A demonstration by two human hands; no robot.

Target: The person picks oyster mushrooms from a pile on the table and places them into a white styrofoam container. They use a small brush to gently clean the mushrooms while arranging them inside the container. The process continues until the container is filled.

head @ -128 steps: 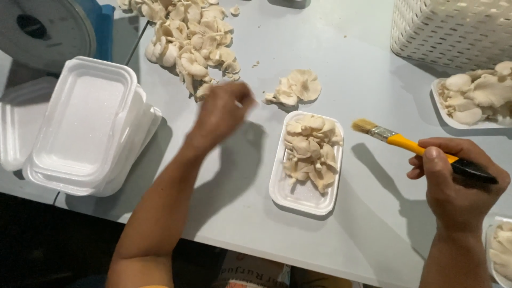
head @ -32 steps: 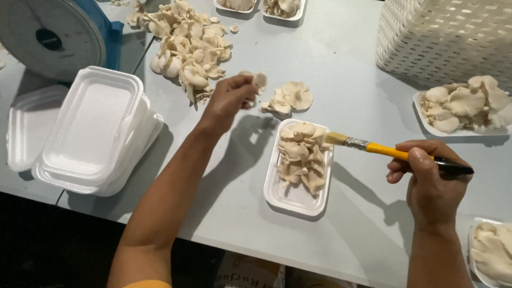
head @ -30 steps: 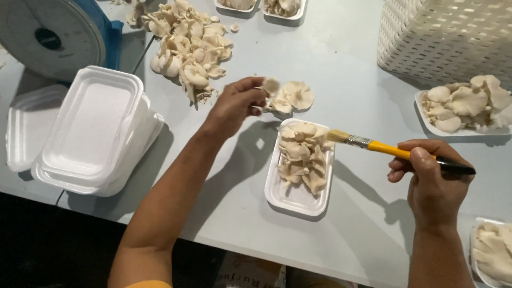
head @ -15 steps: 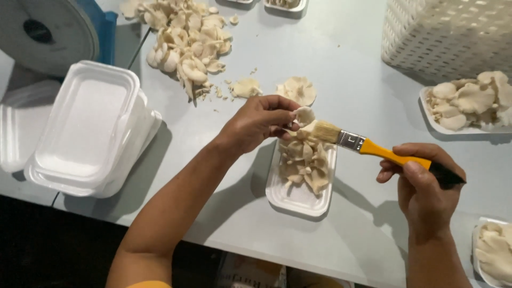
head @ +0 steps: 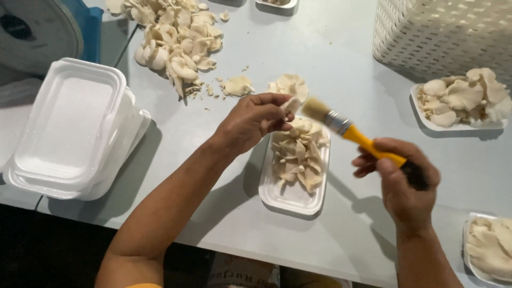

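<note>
**Brushing a mushroom over a filled foam tray**

The left hand (head: 255, 121) pinches a small pale oyster mushroom piece (head: 291, 104) between thumb and fingertips, holding it above the far end of a white rectangular foam tray (head: 290, 196) heaped with similar mushrooms. The right hand (head: 401, 181) is closed in a fist around the dark end of a yellow-handled paintbrush with pale bristles (head: 341, 125); the bristles lie just beside the pinched piece, though whether they touch it is hard to tell from this angle.

The tray sits on the pale grey worktop (head: 341, 58). A loose pile of oyster mushrooms (head: 173, 37) lies at the far left, with a small cluster (head: 289, 84) just beyond the left hand. A stack of empty white foam trays (head: 69, 128) stands at the left. A white perforated plastic basket (head: 448, 29) is at the far right, with another filled foam tray (head: 460, 101) in front of it.
</note>
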